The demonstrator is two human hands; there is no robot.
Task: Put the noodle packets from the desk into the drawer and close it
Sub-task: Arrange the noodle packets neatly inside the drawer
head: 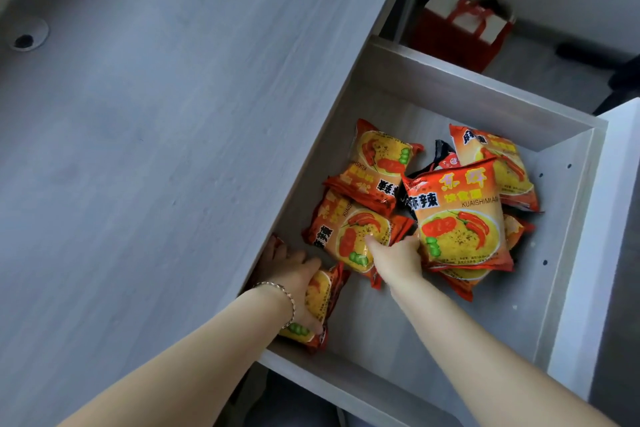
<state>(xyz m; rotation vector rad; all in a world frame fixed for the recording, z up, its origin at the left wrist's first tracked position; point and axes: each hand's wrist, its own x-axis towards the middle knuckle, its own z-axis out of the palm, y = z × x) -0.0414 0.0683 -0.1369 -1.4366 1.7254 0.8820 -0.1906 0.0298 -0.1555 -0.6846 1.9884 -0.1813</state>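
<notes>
The grey drawer (485, 104) stands pulled out beside the desk (156, 149). Several orange-red noodle packets lie in a loose pile inside it, the largest one (460, 215) face up on top. My left hand (294, 274), with a bracelet on the wrist, reaches in at the drawer's near left corner and grips a packet (322, 302) there. My right hand (394, 256) is in the middle of the drawer, fingers closed on the edge of the top packet, thumb pressing a neighbouring packet (349, 236).
A cable hole (26, 40) sits in the desk top at far left. A red gift bag (464, 31) stands on the floor beyond the drawer. The drawer front (588, 253) is at right. A dark packet (440, 156) peeks from under the pile.
</notes>
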